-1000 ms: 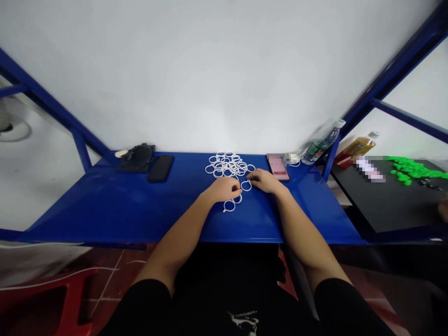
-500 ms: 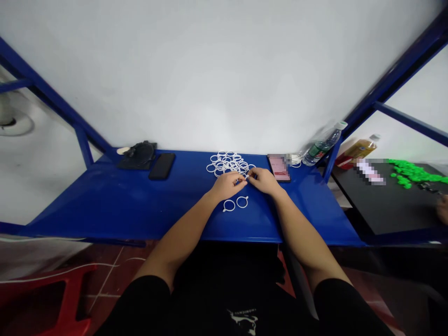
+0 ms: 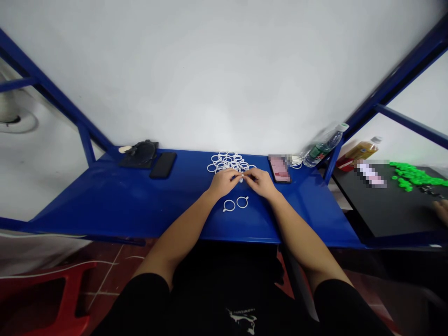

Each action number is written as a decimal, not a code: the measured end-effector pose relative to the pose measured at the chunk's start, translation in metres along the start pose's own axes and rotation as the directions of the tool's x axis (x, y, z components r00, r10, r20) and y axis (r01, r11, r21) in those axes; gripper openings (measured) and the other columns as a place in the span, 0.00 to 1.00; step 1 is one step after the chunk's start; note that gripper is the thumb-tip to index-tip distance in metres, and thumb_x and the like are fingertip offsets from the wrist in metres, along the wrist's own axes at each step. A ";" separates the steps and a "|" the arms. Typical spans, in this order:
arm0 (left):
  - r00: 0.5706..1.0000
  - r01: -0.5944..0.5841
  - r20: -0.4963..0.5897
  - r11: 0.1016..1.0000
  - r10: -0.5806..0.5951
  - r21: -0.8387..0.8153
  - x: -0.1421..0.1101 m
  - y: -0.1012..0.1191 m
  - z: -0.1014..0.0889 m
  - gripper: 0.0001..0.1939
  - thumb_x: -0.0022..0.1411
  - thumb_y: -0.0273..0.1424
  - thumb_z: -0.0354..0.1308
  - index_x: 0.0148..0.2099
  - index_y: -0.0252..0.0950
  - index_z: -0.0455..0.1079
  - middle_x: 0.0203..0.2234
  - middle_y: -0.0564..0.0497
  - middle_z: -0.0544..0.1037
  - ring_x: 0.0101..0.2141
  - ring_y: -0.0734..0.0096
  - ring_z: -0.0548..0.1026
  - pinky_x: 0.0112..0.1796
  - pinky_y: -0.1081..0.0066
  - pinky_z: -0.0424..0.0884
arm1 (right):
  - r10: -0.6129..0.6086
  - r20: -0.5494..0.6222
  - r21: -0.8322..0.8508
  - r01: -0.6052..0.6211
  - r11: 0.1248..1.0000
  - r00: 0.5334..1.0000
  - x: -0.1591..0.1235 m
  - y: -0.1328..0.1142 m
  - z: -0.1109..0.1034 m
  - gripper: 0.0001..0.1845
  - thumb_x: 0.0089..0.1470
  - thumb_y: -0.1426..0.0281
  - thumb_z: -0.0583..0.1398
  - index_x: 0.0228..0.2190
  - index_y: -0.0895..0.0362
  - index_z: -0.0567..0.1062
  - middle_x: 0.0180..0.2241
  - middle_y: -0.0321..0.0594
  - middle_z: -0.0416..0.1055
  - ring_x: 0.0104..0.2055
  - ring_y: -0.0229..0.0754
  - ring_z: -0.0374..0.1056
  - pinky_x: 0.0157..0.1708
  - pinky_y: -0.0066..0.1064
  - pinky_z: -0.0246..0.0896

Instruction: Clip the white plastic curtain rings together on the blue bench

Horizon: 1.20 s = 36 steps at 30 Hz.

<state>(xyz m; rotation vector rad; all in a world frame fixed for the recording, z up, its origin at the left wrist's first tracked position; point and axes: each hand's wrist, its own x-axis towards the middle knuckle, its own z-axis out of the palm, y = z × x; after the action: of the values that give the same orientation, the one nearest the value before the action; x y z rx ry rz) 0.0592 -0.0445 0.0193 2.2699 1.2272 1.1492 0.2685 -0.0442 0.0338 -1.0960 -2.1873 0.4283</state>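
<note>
While your left hand (image 3: 222, 183) and right hand (image 3: 259, 182) pinch a white piece (image 3: 241, 180) between them, the ring pile (image 3: 229, 164) lies just above, mid-frame.

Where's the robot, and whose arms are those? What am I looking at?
There's no robot! A person wearing a camera on their head is looking down at their own bare arms. The left hand and right hand meet, pinching a small white thing, mostly hidden by fingers. On the blue table, a pile of white rings lies just beyond them, and two loose rings lie nearer the person. A dark phone rests off to the left.
</note>
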 end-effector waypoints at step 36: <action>0.950 0.103 0.264 0.965 -0.167 0.239 0.000 -0.020 -0.004 0.11 0.65 0.28 0.63 0.49 0.41 0.78 0.47 0.49 0.81 0.47 0.61 0.78 0.47 0.65 0.73 | -0.169 0.329 -0.009 0.182 0.983 0.929 -0.004 -0.011 0.024 0.06 0.60 0.65 0.66 0.36 0.56 0.81 0.36 0.39 0.77 0.35 0.39 0.70 0.36 0.29 0.59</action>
<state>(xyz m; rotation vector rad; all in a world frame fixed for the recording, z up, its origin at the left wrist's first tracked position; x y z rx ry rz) 0.0452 -0.0336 0.0101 2.3602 1.4270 0.6364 0.2472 -0.0541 0.0202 -0.8873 -2.5708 0.5191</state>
